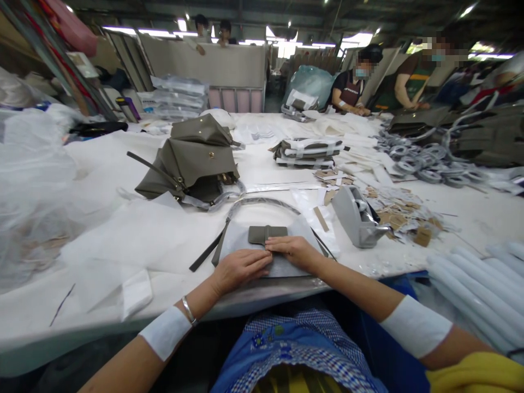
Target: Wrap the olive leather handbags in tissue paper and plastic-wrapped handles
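A handbag (233, 240) lies flat at the table's front edge, its body covered by pale wrapping sheet and its looped handle pointing away from me. Across its middle sits a dark olive flap piece (256, 234). My left hand (244, 266) rests flat on the sheet just below the flap, fingers stretched out to the right. On the flap's lower right part lies my right hand (292, 251), fingers extended to the left. The fingertips of both hands meet near the centre of the bag. Dark straps stick out on both sides of it.
Olive bags (200, 164) stand at the back left. A grey tape dispenser (352, 218) is at the right, beside scattered brown tags (401, 213). Folded bags (307, 152) lie farther back. White rolls (478, 289) sit at the right edge. People work across the table.
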### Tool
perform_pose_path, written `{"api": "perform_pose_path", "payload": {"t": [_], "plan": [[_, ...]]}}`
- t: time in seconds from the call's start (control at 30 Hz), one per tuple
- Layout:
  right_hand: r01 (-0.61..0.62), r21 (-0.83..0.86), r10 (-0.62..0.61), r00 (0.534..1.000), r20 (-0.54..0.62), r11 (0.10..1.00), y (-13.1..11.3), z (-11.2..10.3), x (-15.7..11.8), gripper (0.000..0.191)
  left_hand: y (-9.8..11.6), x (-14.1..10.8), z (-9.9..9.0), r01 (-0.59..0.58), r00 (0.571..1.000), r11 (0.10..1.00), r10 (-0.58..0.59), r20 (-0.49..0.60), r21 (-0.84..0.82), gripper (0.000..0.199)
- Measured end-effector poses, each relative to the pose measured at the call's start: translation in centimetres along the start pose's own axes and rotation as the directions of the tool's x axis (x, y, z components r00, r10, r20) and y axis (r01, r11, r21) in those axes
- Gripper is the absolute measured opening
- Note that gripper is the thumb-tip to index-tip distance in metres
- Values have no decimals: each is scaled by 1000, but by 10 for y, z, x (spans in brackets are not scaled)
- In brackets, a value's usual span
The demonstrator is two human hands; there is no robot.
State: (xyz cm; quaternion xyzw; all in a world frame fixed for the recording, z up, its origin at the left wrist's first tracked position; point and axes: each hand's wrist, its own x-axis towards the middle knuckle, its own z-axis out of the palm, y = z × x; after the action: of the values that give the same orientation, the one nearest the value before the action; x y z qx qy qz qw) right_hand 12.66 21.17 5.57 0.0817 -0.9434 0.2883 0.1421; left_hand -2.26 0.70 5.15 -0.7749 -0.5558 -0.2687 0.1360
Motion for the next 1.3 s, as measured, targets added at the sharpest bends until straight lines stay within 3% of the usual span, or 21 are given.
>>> {"api": "perform_pose_path", "payload": {"t": [0.23,0.37,0.6,0.87,1.07,1.3], "plan": [[-53,-2,53,999,4,999,1,4,-2,41,-1,-4,3,-96,995,994,95,-27,-43,37],[-20,17,21,999,-26,1000,4,6,-4,43,-3,-6,4,-120,993,990,119,-23,-76,37],[25,-25,-26,999,-29,999,6,8,-7,40,-2,-4,6,-54,998,990,57,20,-129,32],[67,-190,-50,994,93,979,2,0,4,28,-1,5,-1,139,974,950,-80,211,-281,28],[196,-178,-166,971,171,964,-4,-18,21,18,-1,8,-3,167,971,933,-99,219,-319,27],[330,-256,-241,915,323,908,-2,-16,33,11,2,4,-1,166,976,933,-108,192,-320,25]]}}
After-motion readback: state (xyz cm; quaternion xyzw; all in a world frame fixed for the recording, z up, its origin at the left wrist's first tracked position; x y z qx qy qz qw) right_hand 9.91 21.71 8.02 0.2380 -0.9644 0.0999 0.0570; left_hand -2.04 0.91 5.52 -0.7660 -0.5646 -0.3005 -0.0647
